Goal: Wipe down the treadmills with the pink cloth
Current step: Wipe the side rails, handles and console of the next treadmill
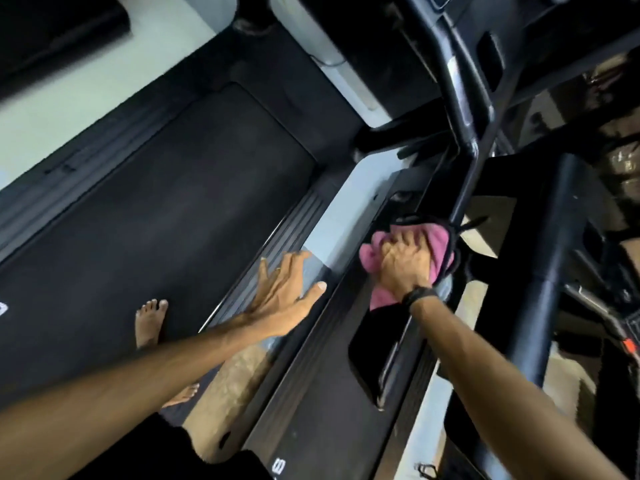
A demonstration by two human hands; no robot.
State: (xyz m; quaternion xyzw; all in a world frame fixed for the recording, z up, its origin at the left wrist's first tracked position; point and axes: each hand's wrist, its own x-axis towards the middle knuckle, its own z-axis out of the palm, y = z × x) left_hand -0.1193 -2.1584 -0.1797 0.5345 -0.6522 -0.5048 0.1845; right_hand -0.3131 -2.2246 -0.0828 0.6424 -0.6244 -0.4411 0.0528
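My right hand (403,263) grips a bunched pink cloth (438,242) and presses it on the black side frame of a treadmill (332,393), near the foot of a black upright (465,188). My left hand (284,292) hovers over the ribbed side rail (301,220) of the neighbouring treadmill with fingers straight and spread, holding nothing. That treadmill's dark belt (166,209) fills the left middle of the view. Part of the cloth is hidden under my right hand.
My bare feet (150,322) stand on the belt near its right edge. Black handrails and console arms (446,64) cross overhead at upper right. More dark machine parts (568,271) crowd the right side. Pale floor (41,116) shows at left.
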